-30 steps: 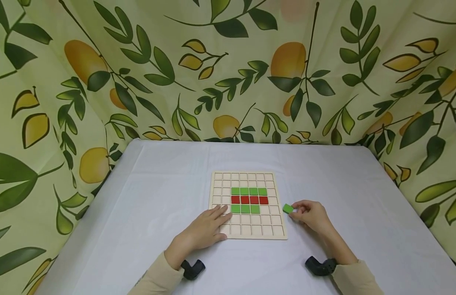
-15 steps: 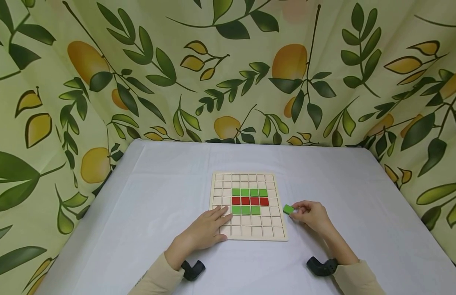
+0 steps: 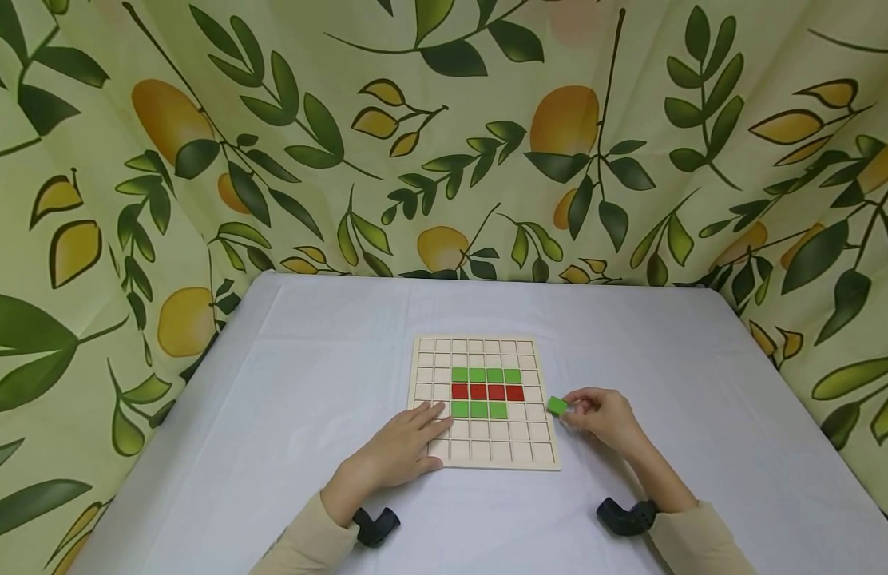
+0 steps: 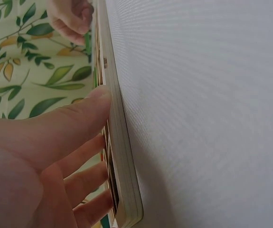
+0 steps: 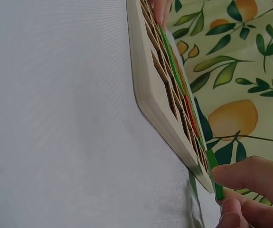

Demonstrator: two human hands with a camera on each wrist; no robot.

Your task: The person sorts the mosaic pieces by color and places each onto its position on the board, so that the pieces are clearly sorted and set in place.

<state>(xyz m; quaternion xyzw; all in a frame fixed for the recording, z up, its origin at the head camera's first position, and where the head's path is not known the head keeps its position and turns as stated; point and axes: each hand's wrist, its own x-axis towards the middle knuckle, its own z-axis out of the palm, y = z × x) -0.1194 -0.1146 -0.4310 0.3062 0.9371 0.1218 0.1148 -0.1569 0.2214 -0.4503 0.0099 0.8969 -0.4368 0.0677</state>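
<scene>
A pale wooden grid board (image 3: 490, 454) lies on the table. Two rows of green tiles (image 3: 479, 410) sit in its cells, one with three tiles, with a row of red tiles (image 3: 488, 392) between them. My left hand (image 3: 395, 449) rests flat on the board's left side, its fingers extended; the left wrist view has the thumb (image 4: 86, 111) at the board's near edge. Between thumb and fingers, my right hand (image 3: 608, 419) pinches a green square tile (image 3: 556, 406) at the board's right edge. In the right wrist view this green tile (image 5: 215, 175) is tilted beside the rim.
A white cloth (image 3: 307, 343) covers the table. Behind and at the sides hangs a leaf-and-fruit patterned curtain (image 3: 444, 160). Each wrist carries a black curved device, one on the left (image 3: 376, 527) and one on the right (image 3: 626, 517).
My right hand has shifted slightly left with the green tile, bringing it to the board's right edge. The left hand stays in place on the board.
</scene>
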